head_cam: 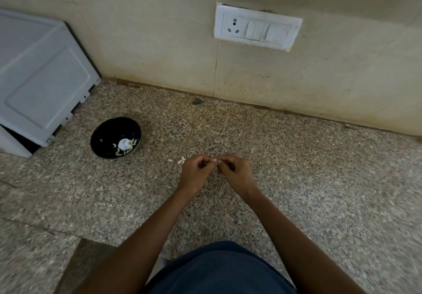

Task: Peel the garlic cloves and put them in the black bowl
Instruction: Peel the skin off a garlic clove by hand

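I see left hand (196, 173) and right hand (235, 172) meeting frame centre, both pinching garlic clove (214, 161), probably stripping skin. Black bowl (115, 137) centre-left on table (296, 156), holds peeled cloves within reach.

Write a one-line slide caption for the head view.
Both hands, left and right, pinch a garlic clove above the granite counter, black bowl at left.

Open speckled counter (296, 168) lies right of the hands and between them and the black bowl (115, 137). A white appliance (41, 81) crowds the bowl's left; peel scraps (180, 160) litter the middle path.
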